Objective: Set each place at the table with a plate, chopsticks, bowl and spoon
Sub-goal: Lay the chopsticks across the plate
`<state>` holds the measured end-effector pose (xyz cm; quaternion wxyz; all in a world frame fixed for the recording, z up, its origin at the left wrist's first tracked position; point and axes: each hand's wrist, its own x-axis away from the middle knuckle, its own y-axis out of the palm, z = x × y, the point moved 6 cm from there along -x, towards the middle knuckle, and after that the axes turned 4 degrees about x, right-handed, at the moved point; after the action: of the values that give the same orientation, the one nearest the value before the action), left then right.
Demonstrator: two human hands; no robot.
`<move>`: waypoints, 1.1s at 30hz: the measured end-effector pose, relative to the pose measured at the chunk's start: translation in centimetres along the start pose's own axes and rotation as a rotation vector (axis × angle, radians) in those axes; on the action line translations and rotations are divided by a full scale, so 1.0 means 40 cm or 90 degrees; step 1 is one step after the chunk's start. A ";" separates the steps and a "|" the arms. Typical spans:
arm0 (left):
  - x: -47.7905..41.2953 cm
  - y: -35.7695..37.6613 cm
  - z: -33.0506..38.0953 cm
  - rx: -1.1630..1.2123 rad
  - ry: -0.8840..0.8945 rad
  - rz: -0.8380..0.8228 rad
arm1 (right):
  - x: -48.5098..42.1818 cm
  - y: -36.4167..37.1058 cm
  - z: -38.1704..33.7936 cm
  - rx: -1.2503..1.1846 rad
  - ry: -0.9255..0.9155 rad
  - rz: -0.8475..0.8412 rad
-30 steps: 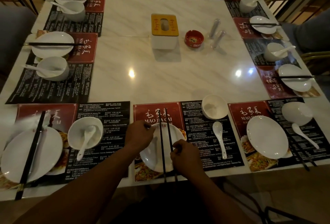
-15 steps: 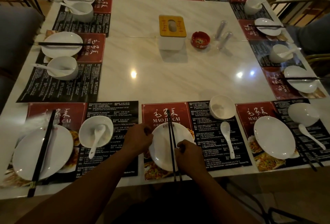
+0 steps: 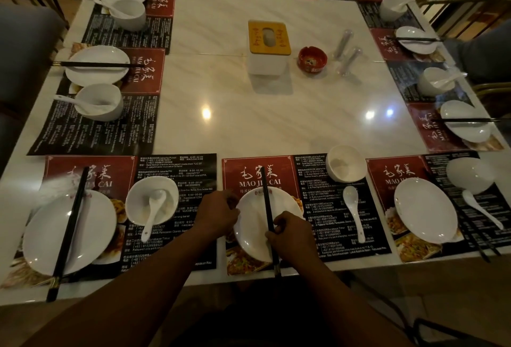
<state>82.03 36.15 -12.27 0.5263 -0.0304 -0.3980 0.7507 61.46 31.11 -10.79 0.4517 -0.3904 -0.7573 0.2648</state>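
The glossy marble-look table (image 3: 262, 125) reflects lights, the white plate (image 3: 257, 225) looks like smooth glazed ceramic, and the tissue box lid (image 3: 269, 38) looks wooden.

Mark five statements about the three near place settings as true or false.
1. The right hand pinches the chopsticks lying across the middle plate. True.
2. The middle place's spoon sits inside its bowl. False: the middle spoon lies on the placemat, in front of the empty middle bowl.
3. The left bowl holds the left spoon. True.
4. Chopsticks lie across the plate on the right. False: the right plate is bare, and the right chopsticks lie on the mat beside it.
5. The left hand rests flat on the table. False: it grips the middle plate's rim.
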 end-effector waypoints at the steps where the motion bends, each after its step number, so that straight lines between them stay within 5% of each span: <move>1: 0.000 0.001 -0.001 0.001 0.000 -0.001 | 0.000 0.000 0.000 0.002 0.003 -0.001; 33: 0.002 -0.007 0.013 -0.013 -0.014 0.013 | 0.007 -0.023 0.032 0.001 0.008 0.029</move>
<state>81.96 35.94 -11.71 0.5137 -0.0320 -0.4110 0.7524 59.91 30.76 -10.54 0.4506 -0.4089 -0.7450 0.2735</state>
